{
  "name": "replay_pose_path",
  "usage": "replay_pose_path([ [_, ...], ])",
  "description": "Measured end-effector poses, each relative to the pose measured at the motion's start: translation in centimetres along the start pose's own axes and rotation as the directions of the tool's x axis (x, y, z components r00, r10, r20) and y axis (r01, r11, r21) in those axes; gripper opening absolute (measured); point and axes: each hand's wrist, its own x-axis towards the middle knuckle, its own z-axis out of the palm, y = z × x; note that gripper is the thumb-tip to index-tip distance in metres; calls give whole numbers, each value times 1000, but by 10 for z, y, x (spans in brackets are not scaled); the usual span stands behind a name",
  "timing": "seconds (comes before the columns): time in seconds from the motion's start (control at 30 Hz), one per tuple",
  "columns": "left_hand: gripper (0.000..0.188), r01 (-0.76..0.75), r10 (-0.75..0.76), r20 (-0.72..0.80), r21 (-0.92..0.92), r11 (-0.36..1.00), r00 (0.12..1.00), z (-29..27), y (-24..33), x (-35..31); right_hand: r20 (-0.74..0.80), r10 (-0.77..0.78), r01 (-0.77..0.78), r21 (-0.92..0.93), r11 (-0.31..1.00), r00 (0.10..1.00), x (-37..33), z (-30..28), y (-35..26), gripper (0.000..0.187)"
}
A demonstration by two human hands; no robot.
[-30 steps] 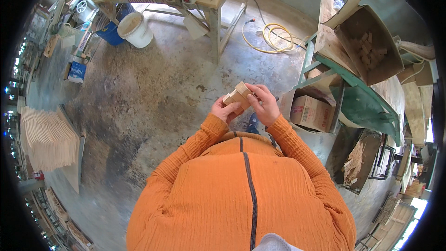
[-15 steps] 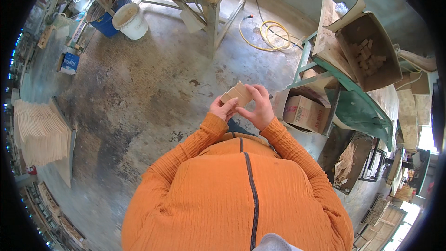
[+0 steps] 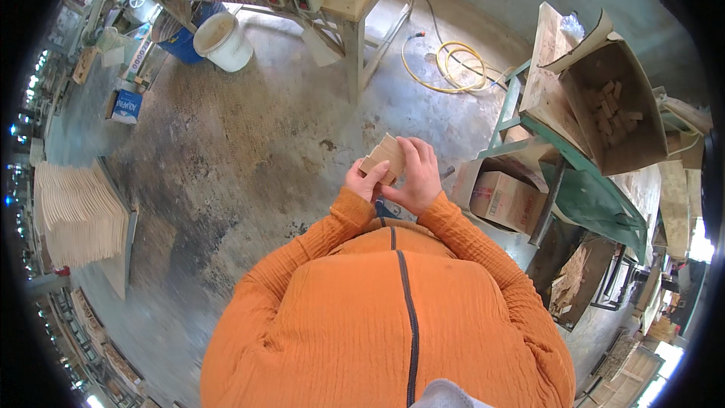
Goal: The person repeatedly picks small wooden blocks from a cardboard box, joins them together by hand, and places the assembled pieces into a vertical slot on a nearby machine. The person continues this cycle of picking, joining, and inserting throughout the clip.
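Small light-brown wooden blocks (image 3: pixel 385 157), lined up side by side in a stepped stack, are held in front of my body. My left hand (image 3: pixel 368 178) grips them from the left, its thumb lying across their face. Around their right side curls my right hand (image 3: pixel 418 175), with the fingers over the far edge and the thumb low near the left hand. The palms and the blocks' undersides are hidden. To the right, an open cardboard box (image 3: pixel 615 98) on the green-framed bench holds several similar wooden blocks (image 3: pixel 613 113).
A wooden bench (image 3: pixel 332 0) with switch boxes stands ahead, a white bucket (image 3: pixel 224 44) at its left. A yellow hose (image 3: pixel 461 68) lies coiled on the floor. Stacked wooden sheets (image 3: pixel 83 215) are at left. Another carton (image 3: pixel 506 200) sits under the green-framed bench (image 3: pixel 596 162).
The view has shifted, so the surroundings sit slightly farther right and lower. Both hands still hold the blocks, and the right hand's fingers have come a little more over their right side.
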Motion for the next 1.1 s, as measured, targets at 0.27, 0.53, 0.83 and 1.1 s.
replay_pose_path([
  [0.27,86,540,-477,316,-152,828,820,24,76,43,119,-225,181,301,936,967,45,-27,26,83],
  [0.53,72,453,-429,161,-172,875,889,18,77,78,261,-303,285,106,953,917,90,-18,28,82],
  [0.83,82,358,-318,175,-307,882,932,-31,88,78,383,-416,379,173,909,825,127,27,9,83],
  [1.1,69,245,-237,66,-337,909,969,-110,129,65,486,-457,462,118,879,745,166,92,-54,78],
])
